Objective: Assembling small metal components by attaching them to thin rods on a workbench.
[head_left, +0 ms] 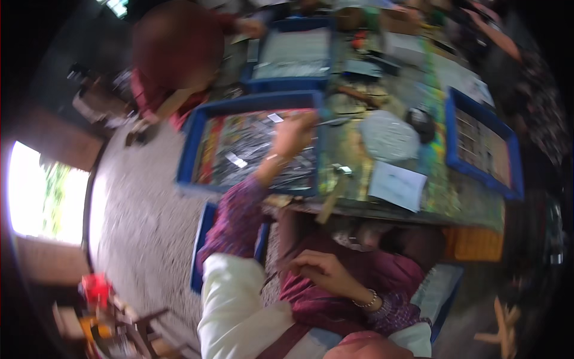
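My left hand (pixel 294 136) is over a blue tray (pixel 190 149) holding several shiny, dark, flat pieces (pixel 254 149). Motion smears its fingers. A thin silvery thing (pixel 336 121) lies by the fingertips; whether they touch it I cannot tell. Above my lap and maroon apron (pixel 382 269), my right hand (pixel 323 272) hangs with loosely bent, parted fingers, apparently holding nothing. A thin dark line runs beside its fingertips, too blurred to name. Right of the tray, a small hammer (pixel 332 200) lies with its handle jutting over the table edge.
A white paper (pixel 397 184) and a round whitish plastic-looking thing (pixel 390 136) lie right of the hammer. Another blue tray (pixel 449 128) is at the right, and one (pixel 335 54) behind. A person in maroon (pixel 161 90) sits at the far left. Wooden pieces (pixel 152 326) stand lower left.
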Tool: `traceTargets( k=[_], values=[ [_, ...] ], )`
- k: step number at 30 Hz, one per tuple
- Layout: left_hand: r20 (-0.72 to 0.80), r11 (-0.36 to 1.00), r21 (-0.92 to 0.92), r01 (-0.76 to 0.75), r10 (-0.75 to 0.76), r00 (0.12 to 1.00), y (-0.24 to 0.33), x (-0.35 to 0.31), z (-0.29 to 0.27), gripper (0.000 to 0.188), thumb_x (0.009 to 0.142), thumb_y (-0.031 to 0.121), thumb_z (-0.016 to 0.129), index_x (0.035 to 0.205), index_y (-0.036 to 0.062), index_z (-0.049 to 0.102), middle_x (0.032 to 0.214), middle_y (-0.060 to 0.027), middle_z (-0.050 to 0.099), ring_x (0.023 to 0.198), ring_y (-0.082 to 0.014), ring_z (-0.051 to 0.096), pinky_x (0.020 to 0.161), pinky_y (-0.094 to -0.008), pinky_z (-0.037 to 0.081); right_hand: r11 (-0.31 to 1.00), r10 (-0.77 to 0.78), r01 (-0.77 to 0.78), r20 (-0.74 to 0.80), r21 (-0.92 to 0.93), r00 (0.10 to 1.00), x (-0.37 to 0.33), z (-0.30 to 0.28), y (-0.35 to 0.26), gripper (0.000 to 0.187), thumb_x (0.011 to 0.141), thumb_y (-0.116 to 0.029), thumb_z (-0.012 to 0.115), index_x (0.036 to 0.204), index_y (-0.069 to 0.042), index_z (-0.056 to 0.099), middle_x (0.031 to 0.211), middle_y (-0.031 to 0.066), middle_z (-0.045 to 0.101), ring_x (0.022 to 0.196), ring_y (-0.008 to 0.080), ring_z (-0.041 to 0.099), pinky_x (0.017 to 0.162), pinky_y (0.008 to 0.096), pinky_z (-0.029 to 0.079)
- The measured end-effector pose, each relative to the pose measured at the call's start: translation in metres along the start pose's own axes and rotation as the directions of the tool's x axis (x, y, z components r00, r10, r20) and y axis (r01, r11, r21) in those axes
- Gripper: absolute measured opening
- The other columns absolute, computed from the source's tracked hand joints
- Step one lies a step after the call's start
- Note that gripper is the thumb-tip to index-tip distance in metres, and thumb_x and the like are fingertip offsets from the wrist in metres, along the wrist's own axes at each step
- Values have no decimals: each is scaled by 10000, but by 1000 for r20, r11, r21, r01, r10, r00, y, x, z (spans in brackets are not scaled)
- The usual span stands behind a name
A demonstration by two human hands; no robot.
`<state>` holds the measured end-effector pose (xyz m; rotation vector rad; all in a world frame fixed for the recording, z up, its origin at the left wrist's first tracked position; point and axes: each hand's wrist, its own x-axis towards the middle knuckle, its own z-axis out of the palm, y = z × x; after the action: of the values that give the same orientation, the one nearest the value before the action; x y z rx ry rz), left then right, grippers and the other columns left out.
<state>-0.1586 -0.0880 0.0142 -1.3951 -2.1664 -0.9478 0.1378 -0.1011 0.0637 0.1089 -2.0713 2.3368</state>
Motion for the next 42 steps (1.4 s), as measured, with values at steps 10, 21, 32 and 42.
traceTargets(
  k=[10, 21, 32, 42],
  values=[
    [411, 985, -109, 132, -76, 909, -17, -53, -45, 274, 638, 120, 650, 896, 33, 619, 925, -109, 603, 807, -316, 571, 704, -379, 453, 995, -9, 10, -10, 103, 1000, -4, -5, 35, 316, 700, 155, 377, 897, 44, 596, 872, 92, 592, 749, 151, 607, 671, 257, 492],
    [387, 996, 60, 64, -83, 918, -18, -55, -43, 92, 681, 118, 616, 720, 41, 584, 731, -106, 552, 732, -310, 549, 637, -412, 431, 965, -120, 98, -77, -243, 990, -17, 10, 35, 251, 715, 82, 461, 896, -8, 610, 830, 108, 582, 761, 269, 587, 677, 339, 450],
    [55, 986, -56, 157, -154, 986, -10, -45, -57, 57, 723, 41, 634, 772, 15, 619, 551, -92, 496, 444, -172, 441, 446, -299, 344, 931, -70, 11, -148, -366, 987, -36, -4, 22, 189, 786, 15, 495, 931, -21, 612, 825, 100, 608, 722, 242, 603, 645, 328, 464],
    [250, 805, -589, -64, 257, 933, 148, -26, -79, 161, 664, -2, 588, 788, 69, 663, 801, -69, 620, 667, -175, 611, 532, -242, 470, 744, 388, -128, -268, 655, 882, -53, -57, 27, 356, 934, -254, 449, 1197, -19, 500, 1104, 56, 580, 948, 136, 579, 812, 264, 471]
  ],
)
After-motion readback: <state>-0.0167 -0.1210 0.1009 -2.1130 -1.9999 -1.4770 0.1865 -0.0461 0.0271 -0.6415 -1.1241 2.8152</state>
